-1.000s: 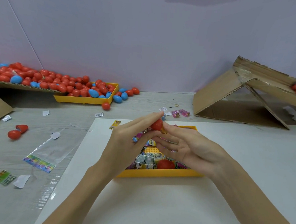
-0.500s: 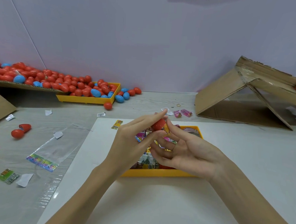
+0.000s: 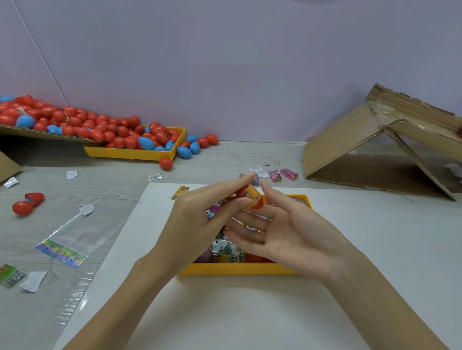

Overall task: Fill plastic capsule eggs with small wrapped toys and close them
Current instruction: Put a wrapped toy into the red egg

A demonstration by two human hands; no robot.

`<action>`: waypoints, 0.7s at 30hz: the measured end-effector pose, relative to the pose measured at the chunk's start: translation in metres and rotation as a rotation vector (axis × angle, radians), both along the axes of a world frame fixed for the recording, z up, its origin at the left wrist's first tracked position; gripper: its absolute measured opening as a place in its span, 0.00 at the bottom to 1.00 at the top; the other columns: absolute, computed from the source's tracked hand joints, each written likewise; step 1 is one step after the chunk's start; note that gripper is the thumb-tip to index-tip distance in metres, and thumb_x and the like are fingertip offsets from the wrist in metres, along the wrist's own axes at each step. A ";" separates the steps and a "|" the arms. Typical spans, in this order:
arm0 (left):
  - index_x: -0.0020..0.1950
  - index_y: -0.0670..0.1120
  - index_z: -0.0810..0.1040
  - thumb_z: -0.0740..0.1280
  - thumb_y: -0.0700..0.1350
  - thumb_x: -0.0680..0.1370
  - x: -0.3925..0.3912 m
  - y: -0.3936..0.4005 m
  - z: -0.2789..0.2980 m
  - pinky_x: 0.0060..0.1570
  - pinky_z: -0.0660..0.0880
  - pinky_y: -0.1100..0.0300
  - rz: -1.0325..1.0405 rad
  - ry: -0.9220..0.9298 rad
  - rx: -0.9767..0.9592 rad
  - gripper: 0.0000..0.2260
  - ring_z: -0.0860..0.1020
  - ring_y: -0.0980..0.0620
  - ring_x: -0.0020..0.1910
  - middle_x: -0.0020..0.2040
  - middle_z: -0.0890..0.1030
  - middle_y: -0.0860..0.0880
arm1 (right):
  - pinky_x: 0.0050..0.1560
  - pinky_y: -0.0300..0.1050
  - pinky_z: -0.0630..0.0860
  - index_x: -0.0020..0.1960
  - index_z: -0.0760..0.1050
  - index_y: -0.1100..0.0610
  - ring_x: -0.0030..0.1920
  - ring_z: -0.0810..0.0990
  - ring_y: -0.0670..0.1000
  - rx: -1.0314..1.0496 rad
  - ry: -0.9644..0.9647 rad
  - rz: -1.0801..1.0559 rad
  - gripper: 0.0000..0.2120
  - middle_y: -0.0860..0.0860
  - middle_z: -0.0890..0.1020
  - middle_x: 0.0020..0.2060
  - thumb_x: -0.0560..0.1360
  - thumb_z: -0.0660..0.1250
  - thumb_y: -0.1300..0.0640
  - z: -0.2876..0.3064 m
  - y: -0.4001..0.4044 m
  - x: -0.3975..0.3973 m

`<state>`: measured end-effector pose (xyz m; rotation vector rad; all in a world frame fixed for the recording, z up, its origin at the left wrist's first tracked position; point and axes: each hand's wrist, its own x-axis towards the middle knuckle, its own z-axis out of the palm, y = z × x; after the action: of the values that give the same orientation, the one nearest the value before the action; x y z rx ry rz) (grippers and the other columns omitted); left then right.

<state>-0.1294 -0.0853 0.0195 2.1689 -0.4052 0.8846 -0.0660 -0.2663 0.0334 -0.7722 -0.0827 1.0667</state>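
Above the near yellow tray [image 3: 241,269], both hands meet around a red egg [image 3: 253,197] with a yellow-orange wrapped toy [image 3: 250,194] showing at its open mouth. The left hand [image 3: 199,221] pinches the egg and toy between its thumb and forefinger, the other fingers curled below. The right hand [image 3: 288,233] lies palm up just right of the egg, its forefinger touching the egg's far side and its remaining fingers stretched out loosely under it; whether its thumb also grips cannot be told. The tray sits on a white sheet [image 3: 241,326] and holds a jumble of wrapped toys [image 3: 226,249] under the hands, with something red at its near edge. Left of the tray, on the grey table [image 3: 50,312], lie a clear bag [image 3: 66,240] with a colourful strip, a green packet [image 3: 7,275], several white paper scraps, and an opened red egg [image 3: 28,203] whose 2 halves are joined. Behind the tray and to the left, a second yellow tray [image 3: 133,154] and a cardboard flap [image 3: 30,133] carry a heap of red and blue eggs [image 3: 91,126], a few of them spilled onto the table beside it. Just behind the near tray lie 2 pink packets [image 3: 281,175] and small labels. Right of and behind the tray stands a folded cardboard ramp [image 3: 363,145], with a couple of eggs at its upper right end.
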 end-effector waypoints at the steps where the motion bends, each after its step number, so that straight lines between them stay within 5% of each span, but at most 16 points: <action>1: 0.71 0.47 0.78 0.69 0.45 0.80 0.001 0.000 0.000 0.61 0.78 0.64 0.004 0.011 -0.028 0.19 0.82 0.59 0.60 0.62 0.84 0.53 | 0.60 0.57 0.82 0.55 0.85 0.64 0.62 0.84 0.61 0.000 -0.025 -0.009 0.17 0.61 0.85 0.57 0.77 0.75 0.50 0.000 -0.001 0.000; 5: 0.71 0.48 0.79 0.68 0.45 0.81 0.001 -0.004 -0.001 0.62 0.78 0.62 -0.065 0.131 -0.220 0.18 0.81 0.58 0.64 0.65 0.83 0.56 | 0.58 0.51 0.83 0.52 0.87 0.61 0.60 0.85 0.58 -0.016 -0.106 -0.079 0.10 0.62 0.85 0.57 0.76 0.73 0.55 0.002 0.000 0.000; 10: 0.72 0.49 0.78 0.65 0.46 0.82 0.001 -0.006 -0.001 0.59 0.79 0.62 -0.121 0.234 -0.348 0.18 0.81 0.57 0.64 0.66 0.82 0.59 | 0.56 0.48 0.83 0.54 0.87 0.62 0.57 0.86 0.57 0.031 -0.083 -0.055 0.16 0.62 0.85 0.57 0.69 0.80 0.55 0.002 0.003 0.000; 13: 0.73 0.52 0.77 0.64 0.49 0.82 -0.001 -0.007 0.002 0.59 0.81 0.51 -0.126 0.260 -0.346 0.18 0.82 0.54 0.62 0.66 0.82 0.59 | 0.57 0.49 0.82 0.56 0.86 0.63 0.58 0.85 0.57 0.125 -0.020 -0.018 0.25 0.62 0.84 0.58 0.62 0.86 0.58 0.003 0.008 -0.002; 17: 0.77 0.52 0.72 0.67 0.46 0.81 -0.003 -0.001 0.008 0.63 0.79 0.57 -0.164 0.234 -0.273 0.23 0.79 0.53 0.68 0.69 0.80 0.57 | 0.56 0.47 0.82 0.56 0.85 0.63 0.54 0.85 0.55 0.120 -0.082 -0.021 0.27 0.60 0.84 0.53 0.61 0.87 0.55 0.002 0.008 -0.002; 21: 0.71 0.47 0.78 0.72 0.41 0.78 -0.003 0.003 0.008 0.62 0.79 0.56 -0.161 0.138 -0.142 0.20 0.79 0.49 0.66 0.66 0.82 0.52 | 0.57 0.47 0.81 0.50 0.86 0.61 0.51 0.83 0.53 0.096 -0.178 -0.014 0.23 0.58 0.82 0.50 0.60 0.87 0.51 0.001 0.006 -0.002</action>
<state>-0.1327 -0.0819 0.0274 2.0215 -0.4278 0.6506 -0.0675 -0.2602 0.0340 -0.7782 -0.2784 0.9721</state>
